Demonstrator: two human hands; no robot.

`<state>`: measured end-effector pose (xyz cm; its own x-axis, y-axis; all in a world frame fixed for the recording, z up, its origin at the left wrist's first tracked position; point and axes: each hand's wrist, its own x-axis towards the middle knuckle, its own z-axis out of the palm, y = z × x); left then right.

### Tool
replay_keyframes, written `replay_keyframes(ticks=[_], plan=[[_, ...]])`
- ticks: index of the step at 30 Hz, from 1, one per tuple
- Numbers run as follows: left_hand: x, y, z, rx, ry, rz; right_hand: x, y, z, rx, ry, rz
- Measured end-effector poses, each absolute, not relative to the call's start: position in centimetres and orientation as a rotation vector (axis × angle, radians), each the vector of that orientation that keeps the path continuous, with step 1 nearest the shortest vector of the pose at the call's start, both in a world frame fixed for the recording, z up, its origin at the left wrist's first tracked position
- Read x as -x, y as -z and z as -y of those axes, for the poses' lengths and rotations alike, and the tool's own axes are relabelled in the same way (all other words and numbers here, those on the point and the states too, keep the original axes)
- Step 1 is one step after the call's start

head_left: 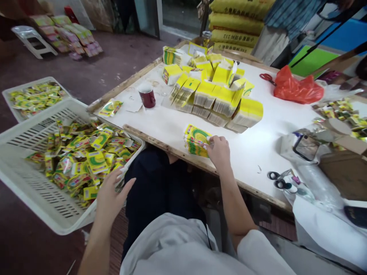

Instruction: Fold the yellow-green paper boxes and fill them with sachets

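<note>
My right hand [220, 153] is at the near edge of the white table, its fingers closed on the right end of a small group of yellow-and-green packets [197, 138]. The fingertips partly cover these packets. Over the right rim of a white plastic crate [17, 168], my left hand [113, 194] hovers with thumb and fingers apart and nothing in it. Loose yellow-and-green packets [97, 160] fill much of that crate. Farther back on the table stand rows of folded yellow cards [206, 93], packed close together.
A maroon mug [147, 95] and a loose packet [111, 108] sit at the table's left. To the right are a red plastic bag [298, 88], red-handled scissors [268, 78], black-handled scissors [282, 183] and a phone [306, 147]. Another person [289, 23] stands behind the table.
</note>
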<state>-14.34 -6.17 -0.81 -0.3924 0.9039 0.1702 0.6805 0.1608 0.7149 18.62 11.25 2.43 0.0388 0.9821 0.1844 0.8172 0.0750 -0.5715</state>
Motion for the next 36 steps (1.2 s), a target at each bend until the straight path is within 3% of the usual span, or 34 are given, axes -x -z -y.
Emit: replay_keyframes(ticks=[10,17,28,36], plan=[[8.5,0.2,4.5,-1.259,-1.186,-1.56,-17.3,-5.0,-8.3,1.696,-0.413,1.692],[1.8,-1.0,2.3,-0.581,-1.743,-0.936,-10.7,-3.6,-1.0,1.141,-1.006,1.93],[3.0,-2.3,2.1,-0.063,-1.95,-0.869,-6.8,-1.6,1.9,0.932,-1.532,1.726],[2.8,-0.9,2.8,-0.063,-1.874,-1.051,-7.7,-0.5,1.6,0.963,-1.534,1.895]])
